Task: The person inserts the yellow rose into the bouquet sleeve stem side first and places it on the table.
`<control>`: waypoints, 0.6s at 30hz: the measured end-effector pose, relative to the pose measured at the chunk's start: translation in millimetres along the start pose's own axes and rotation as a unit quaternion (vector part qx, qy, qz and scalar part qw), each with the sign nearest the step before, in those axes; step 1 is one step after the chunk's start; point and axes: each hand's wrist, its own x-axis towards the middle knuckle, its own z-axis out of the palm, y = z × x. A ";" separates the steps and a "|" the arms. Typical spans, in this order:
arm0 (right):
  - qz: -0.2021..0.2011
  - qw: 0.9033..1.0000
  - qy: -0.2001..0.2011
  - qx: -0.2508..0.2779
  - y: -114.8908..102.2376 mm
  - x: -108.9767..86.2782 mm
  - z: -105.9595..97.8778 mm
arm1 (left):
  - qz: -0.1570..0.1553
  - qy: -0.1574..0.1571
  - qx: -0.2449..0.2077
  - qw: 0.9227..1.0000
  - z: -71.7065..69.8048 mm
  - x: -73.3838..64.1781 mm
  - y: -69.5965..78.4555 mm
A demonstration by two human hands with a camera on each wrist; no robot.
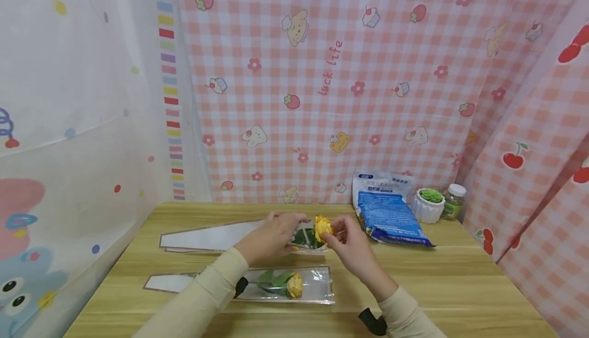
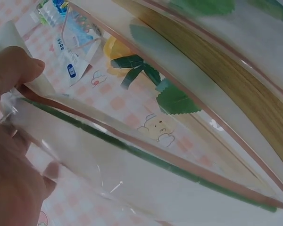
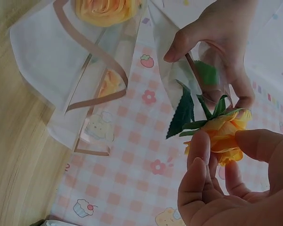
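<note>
My right hand (image 1: 352,248) pinches the head of a yellow artificial rose (image 1: 323,228) with thumb and fingertips. Green leaves (image 3: 183,113) hang just below the bloom in the right wrist view. My left hand (image 1: 271,235) grips a clear flower sleeve (image 1: 202,237) with a brown border near its wide end, thumb on one side and fingers on the other. Inside that sleeve, the left wrist view shows a long green stem (image 2: 146,153). The rose's head sticks out of the sleeve's mouth, between both hands.
Nearer to me on the wooden table (image 1: 460,292) lies another sleeve (image 1: 317,276) with a yellow rose (image 1: 294,285) in it. A blue and white bag (image 1: 391,212), a potted succulent (image 1: 429,207) and a lidded jar (image 1: 453,202) stand at the back right.
</note>
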 end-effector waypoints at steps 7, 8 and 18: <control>0.006 1.000 0.006 0.023 -3.4 0.3 4.5 | -0.008 -0.009 -0.018 1.000 0.5 -0.3 -0.2; 0.003 1.000 0.005 0.029 -3.4 0.3 5.0 | -0.008 -0.009 -0.016 1.000 0.2 -0.6 -0.4; -0.008 0.999 -0.016 0.042 3.0 -1.5 8.2 | 0.001 -0.002 -0.022 1.000 -3.4 -1.8 -2.5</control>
